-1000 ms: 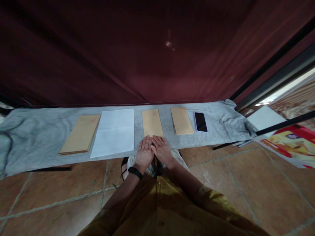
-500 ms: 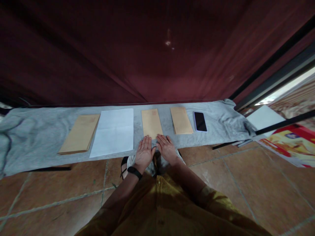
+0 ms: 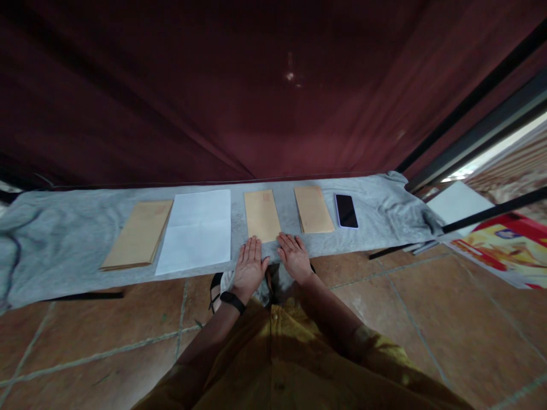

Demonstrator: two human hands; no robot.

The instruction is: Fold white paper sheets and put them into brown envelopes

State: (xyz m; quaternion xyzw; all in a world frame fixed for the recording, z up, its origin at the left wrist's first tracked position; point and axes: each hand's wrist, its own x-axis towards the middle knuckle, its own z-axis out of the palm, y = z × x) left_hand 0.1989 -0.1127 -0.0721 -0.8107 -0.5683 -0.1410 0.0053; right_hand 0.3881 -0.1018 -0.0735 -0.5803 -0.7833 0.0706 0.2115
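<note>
A single brown envelope [image 3: 262,215] lies in the middle of the cloth-covered bench, its printed mark at the far right corner. My left hand [image 3: 250,264] rests flat at the envelope's near left corner, fingers stretched forward, holding nothing. Flat on the cloth, my right hand [image 3: 295,257] has its fingertips beside the near right corner; whether they touch the paper I cannot tell. White paper sheets [image 3: 197,230] with a faint crease lie left of the envelope. To the right is a small stack of brown envelopes [image 3: 313,209].
A thicker pile of brown envelopes [image 3: 139,234] is at the left. A phone [image 3: 346,210] with a dark screen lies right of the envelopes. Grey cloth [image 3: 387,213] covers the narrow bench. Dark red fabric [image 3: 273,131] hangs behind, and a red and yellow box [image 3: 508,247] stands at right.
My right hand has shifted slightly right, off the envelope's near edge toward its corner. My left hand stays almost in place. The envelopes and paper lie as before.
</note>
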